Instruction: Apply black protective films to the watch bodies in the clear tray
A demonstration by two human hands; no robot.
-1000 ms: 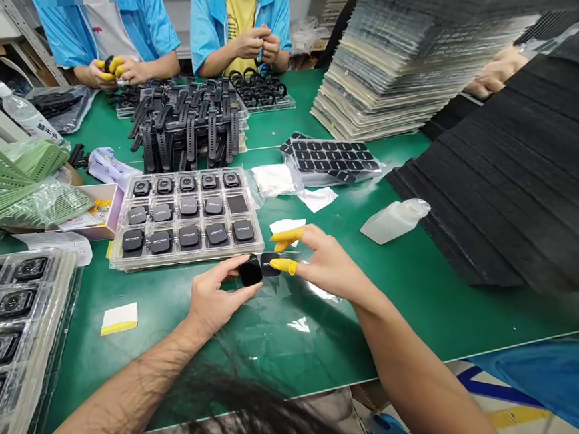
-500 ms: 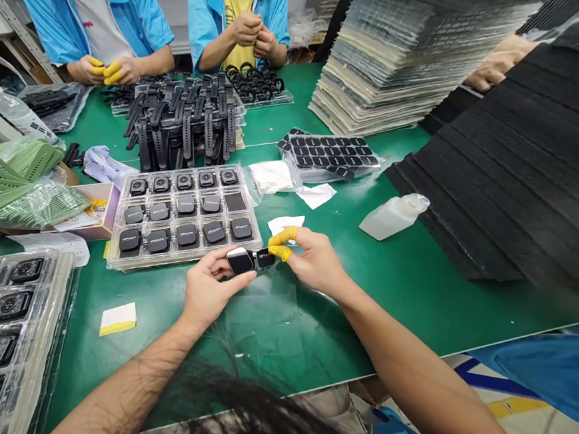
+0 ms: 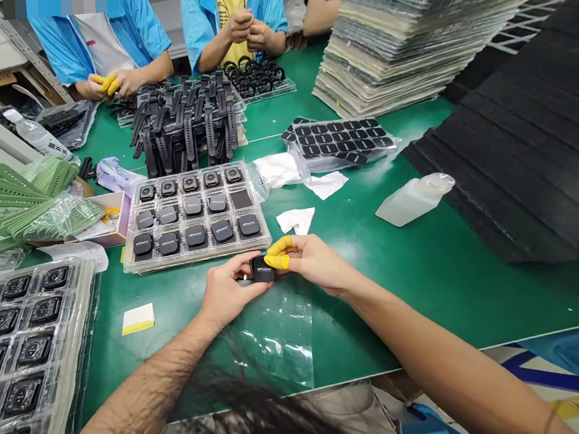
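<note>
Just in front of the tray, my left hand [image 3: 225,286] is closed around a smartwatch body, most of it hidden by my fingers and by a black square film [image 3: 262,270] with pale lettering. The film lies over or against the watch's face; I cannot tell whether it sticks there. With yellow finger cots on thumb and forefinger, my right hand [image 3: 320,263] pinches the film's upper right edge. Behind my hands, a clear tray [image 3: 197,256] holds several watch bodies, some covered with lettered black squares. A clear plastic sheet [image 3: 293,350] lies below my hands.
Watch trays [image 3: 84,313] are stacked at left. Near the middle lie white paper [image 3: 297,220] and a bag of black films [image 3: 341,139]. A translucent bottle [image 3: 409,202] lies right, before black sheets [image 3: 515,159]. Black straps [image 3: 187,128] are piled before two co-workers in blue.
The black film has moved from beside the watch onto its face, and my hands have come closer together. The view has shifted slightly, moving the table's things within it.
</note>
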